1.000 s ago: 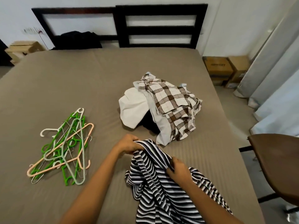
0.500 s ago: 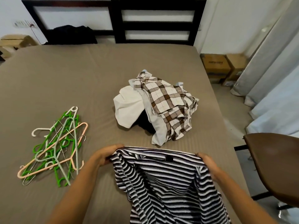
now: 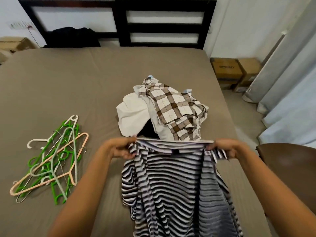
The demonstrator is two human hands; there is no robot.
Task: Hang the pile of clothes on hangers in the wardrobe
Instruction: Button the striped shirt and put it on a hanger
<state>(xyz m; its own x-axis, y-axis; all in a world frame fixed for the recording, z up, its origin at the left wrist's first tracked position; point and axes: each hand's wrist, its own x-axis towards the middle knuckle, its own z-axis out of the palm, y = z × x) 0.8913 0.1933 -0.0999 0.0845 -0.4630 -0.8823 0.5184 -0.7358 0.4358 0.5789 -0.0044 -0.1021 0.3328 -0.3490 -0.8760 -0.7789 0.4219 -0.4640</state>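
A black-and-white striped shirt (image 3: 172,182) hangs stretched between my hands above the bed. My left hand (image 3: 122,147) grips its left shoulder and my right hand (image 3: 225,147) grips its right shoulder. Just beyond the shirt lies the pile of clothes (image 3: 164,112): a brown checked shirt on top, a white garment and something black underneath. A heap of plastic and wire hangers (image 3: 51,159), green, peach and pale, lies on the bed to the left. No wardrobe is in view.
The brown bed (image 3: 71,86) fills the view, with a dark headboard (image 3: 162,23) and a black garment (image 3: 71,37) at its far edge. Cardboard boxes (image 3: 234,72) and curtains (image 3: 290,86) stand at the right. A brown chair (image 3: 289,168) is beside my right arm.
My hands moved apart along the striped shirt's top edge and lifted it, so it now hangs spread out in front of the pile.
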